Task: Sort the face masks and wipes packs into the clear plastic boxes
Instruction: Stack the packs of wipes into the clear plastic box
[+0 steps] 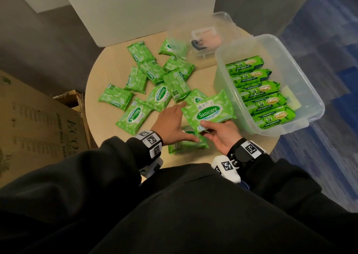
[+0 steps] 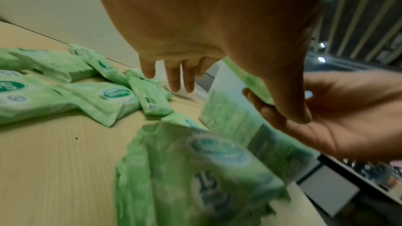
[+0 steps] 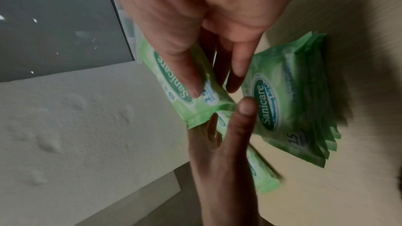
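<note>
My right hand (image 1: pixel 205 130) pinches a light green Sanicare wipes pack (image 1: pixel 209 112) by its near edge, thumb (image 3: pixel 191 82) on the printed face, and holds it tilted above the table. My left hand (image 1: pixel 180 122) is just left of it, fingers straight, thumb lying over another pack (image 1: pixel 186 145) flat on the table. Several small packs (image 1: pixel 155 83) lie scattered further back. A large clear box (image 1: pixel 302 75) at the right holds several bigger dark green wipes packs. A smaller clear box (image 1: pixel 228 19) stands behind it with a dark and pink item inside, too blurred to name.
The round wooden table (image 1: pixel 104 75) ends close to my body. A cardboard box (image 1: pixel 38 122) stands left of the table on the floor. A white panel (image 1: pixel 135 7) rises behind the table. Blue carpet (image 1: pixel 329 50) lies beyond the boxes.
</note>
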`<act>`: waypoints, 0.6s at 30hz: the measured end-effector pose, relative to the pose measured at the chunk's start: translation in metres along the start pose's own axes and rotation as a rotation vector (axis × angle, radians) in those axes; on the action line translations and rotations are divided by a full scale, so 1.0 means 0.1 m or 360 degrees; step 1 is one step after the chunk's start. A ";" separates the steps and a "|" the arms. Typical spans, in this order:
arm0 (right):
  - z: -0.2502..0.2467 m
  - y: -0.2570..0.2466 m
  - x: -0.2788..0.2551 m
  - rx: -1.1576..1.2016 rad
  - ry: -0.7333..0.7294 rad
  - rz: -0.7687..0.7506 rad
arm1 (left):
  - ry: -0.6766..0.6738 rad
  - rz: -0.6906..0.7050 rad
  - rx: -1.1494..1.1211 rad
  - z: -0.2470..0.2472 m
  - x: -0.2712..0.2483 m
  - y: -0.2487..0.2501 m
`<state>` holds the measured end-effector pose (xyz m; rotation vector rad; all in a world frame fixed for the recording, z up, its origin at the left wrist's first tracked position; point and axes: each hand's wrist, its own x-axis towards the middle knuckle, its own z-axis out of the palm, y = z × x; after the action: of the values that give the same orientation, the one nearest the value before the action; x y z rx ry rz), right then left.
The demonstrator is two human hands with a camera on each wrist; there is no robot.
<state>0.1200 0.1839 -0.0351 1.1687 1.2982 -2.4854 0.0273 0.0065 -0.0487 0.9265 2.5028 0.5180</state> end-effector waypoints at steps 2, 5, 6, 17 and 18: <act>0.06 0.00 0.02 -0.0002 -0.0011 -0.0037 | 0.0106 -0.0056 -0.0185 -0.13 -0.04 -0.01; 0.18 0.00 0.06 -0.0023 0.0008 -0.0079 | 0.0240 0.0009 -0.0300 -0.24 -0.08 0.02; 0.21 0.00 0.07 -0.0040 -0.0007 -0.0091 | 0.0267 0.0036 -0.0289 -0.26 -0.08 0.04; 0.23 -0.34 0.09 -0.0364 -0.0092 -0.0257 | 0.0250 -0.0018 -0.0174 -0.38 0.03 -0.10; 0.17 -0.38 0.10 -0.0482 -0.0111 -0.0315 | 0.0223 0.0017 -0.0114 -0.39 0.03 -0.13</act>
<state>0.0875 0.1979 -0.0105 0.9164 1.7696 -2.3162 -0.0007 -0.0083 -0.0229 0.9057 2.5855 0.6937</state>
